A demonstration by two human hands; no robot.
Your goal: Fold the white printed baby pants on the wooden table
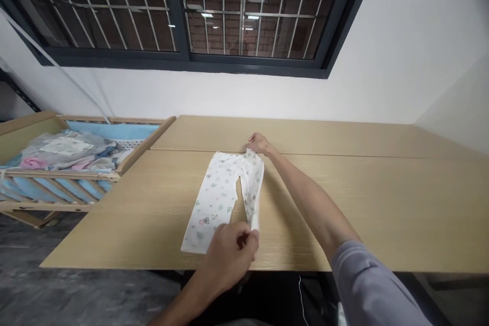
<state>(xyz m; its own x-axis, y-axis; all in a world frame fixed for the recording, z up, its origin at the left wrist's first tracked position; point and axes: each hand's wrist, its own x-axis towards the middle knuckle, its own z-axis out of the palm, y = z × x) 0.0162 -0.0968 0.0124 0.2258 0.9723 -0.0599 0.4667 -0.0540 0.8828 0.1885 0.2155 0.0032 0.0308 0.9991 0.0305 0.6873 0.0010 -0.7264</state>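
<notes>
Left hand (229, 254) pinches the near cuff (254, 221) of white printed baby trousers (217, 198) on the desk (344, 204), right hand (259, 143) well apart, resting on their waistband (250, 155).

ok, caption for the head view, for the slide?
Left hand pinches a cuff of white printed pants on a wooden table, right hand at the waistband, clothes in a crib at left.

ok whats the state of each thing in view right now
printed baby trousers, flat on the wooden table, one cuff lifted
left hand, pinching that cuff
right hand, gripping the waistband corner
wooden cot, blue padded sides
pile of clothes, heaped in the cot, unfolded
window, shut, barred
</notes>
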